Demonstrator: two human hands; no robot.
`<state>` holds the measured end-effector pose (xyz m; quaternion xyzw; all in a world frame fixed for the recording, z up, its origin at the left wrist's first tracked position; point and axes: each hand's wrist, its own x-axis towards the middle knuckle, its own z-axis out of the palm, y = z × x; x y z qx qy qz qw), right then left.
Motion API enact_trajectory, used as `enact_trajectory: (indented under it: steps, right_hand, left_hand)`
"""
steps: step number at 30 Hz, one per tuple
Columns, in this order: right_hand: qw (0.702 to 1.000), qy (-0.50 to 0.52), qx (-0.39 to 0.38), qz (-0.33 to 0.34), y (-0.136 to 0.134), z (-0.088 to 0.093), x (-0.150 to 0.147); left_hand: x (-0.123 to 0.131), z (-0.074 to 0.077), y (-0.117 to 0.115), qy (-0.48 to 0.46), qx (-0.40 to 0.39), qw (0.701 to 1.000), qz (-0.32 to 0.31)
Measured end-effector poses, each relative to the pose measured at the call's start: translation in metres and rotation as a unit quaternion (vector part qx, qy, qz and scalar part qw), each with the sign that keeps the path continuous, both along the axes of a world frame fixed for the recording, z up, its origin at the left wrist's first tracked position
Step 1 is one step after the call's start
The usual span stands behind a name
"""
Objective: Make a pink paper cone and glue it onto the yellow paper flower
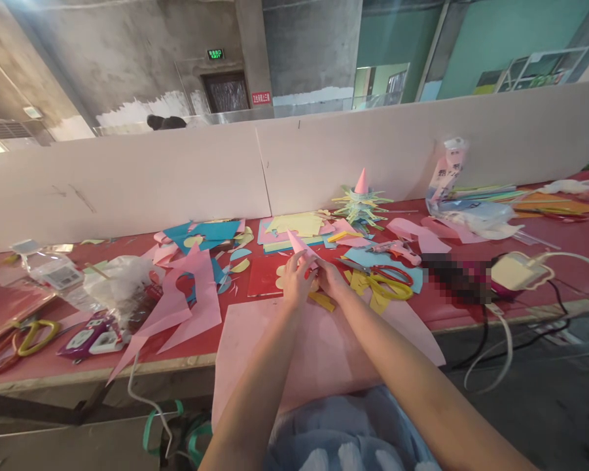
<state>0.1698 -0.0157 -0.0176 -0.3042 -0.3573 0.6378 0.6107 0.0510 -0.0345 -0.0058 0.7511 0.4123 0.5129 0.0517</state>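
Observation:
Both hands meet at a pink paper cone whose tip points up and away to the left. My left hand grips the cone's lower left side, fingers curled. Against its lower right side presses my right hand, its fingers partly hidden. Beneath them lie a red sheet with pale yellow shapes and a large pink sheet that reaches over the table edge. Close to my right hand are yellow and red handled scissors and a pink glue gun.
Behind stands a tiered paper tree with a pink cone top. Pink paper scraps, a plastic bottle, more scissors and a purple power strip lie left. A white charger with cables and a plastic bag are right.

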Motion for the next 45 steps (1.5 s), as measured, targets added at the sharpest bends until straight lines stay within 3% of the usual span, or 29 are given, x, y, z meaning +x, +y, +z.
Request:
enact_trajectory:
  steps: [7, 20, 34, 45]
  right_hand:
    - [0.998, 0.059, 0.002, -0.009, -0.0035, 0.0013, -0.0017]
    - [0.998, 0.061, 0.009, -0.011, -0.0058, 0.0013, -0.0012]
    - [0.997, 0.078, -0.012, -0.003, -0.0070, 0.0056, -0.0008]
    - [0.997, 0.067, 0.009, -0.021, -0.0084, 0.0042, -0.0036]
  left_hand:
    - [-0.0024, -0.0020, 0.0018, -0.008, 0.008, 1.000, 0.011]
    - [-0.0015, 0.0034, -0.0023, 0.030, 0.071, 0.996, 0.036]
    - [-0.0039, -0.0007, 0.0034, 0.016, 0.047, 0.998, 0.034]
    - [-0.0068, 0.0065, 0.0016, 0.013, 0.042, 0.999, 0.009]
